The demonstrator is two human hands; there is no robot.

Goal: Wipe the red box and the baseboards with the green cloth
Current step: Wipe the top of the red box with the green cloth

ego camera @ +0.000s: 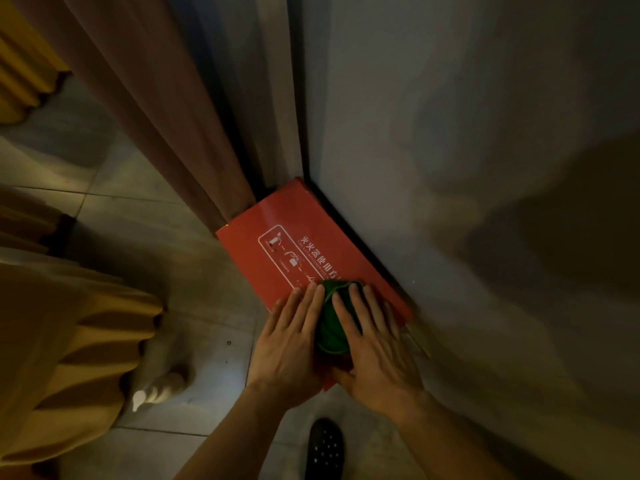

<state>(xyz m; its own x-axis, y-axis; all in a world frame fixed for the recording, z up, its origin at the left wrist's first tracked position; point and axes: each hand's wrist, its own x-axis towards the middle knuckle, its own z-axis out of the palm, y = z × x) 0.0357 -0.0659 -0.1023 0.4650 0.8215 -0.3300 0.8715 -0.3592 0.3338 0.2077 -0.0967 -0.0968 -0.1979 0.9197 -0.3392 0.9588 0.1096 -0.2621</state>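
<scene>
A red box [294, 230] with white printed diagrams and text stands on the floor in a corner against a grey wall. The green cloth [330, 327] lies bunched on the box's near end. My left hand [287, 344] lies flat with fingers apart on the cloth's left side and the box top. My right hand [374, 344] presses flat on the cloth's right side. A dark baseboard [349, 223] runs along the foot of the wall behind the box; most of it is hidden by the box.
A brown curtain [162, 109] hangs to the floor left of the box. Tan pleated fabric [69, 341] fills the left side. The floor is grey tile [138, 209]. A black perforated slipper [325, 448] is at the bottom edge. The light is dim.
</scene>
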